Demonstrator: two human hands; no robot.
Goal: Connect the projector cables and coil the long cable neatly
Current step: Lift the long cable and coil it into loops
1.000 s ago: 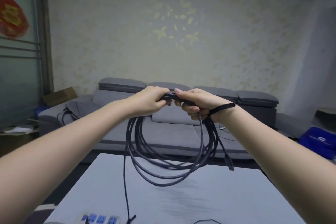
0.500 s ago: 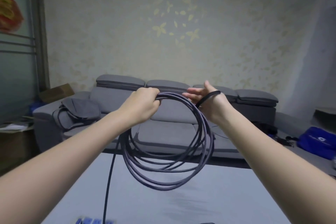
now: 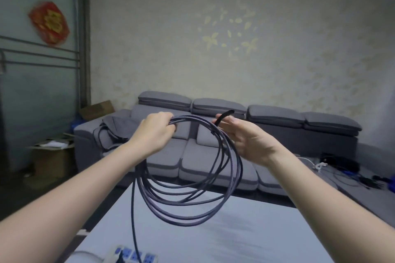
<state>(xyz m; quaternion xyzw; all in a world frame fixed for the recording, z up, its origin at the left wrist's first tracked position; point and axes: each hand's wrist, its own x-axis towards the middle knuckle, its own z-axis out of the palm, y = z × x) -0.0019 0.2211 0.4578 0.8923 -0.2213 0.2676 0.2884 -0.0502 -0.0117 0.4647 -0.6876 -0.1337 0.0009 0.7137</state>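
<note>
Long dark braided cable (image 3: 188,179) hangs coiled above the pale tabletop (image 3: 235,237); its top, at 12 o'clock, is grasped by the left hand (image 3: 155,134) fingers. At 2 o'clock, the right hand (image 3: 248,141) pinches a black strap (image 3: 222,117).

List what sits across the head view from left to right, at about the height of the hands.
Open cardboard box → dark bag on the sofa's left end → left hand gripping the coil's top → coiled cable → right hand, black strap at its fingers → sofa's right end.
</note>
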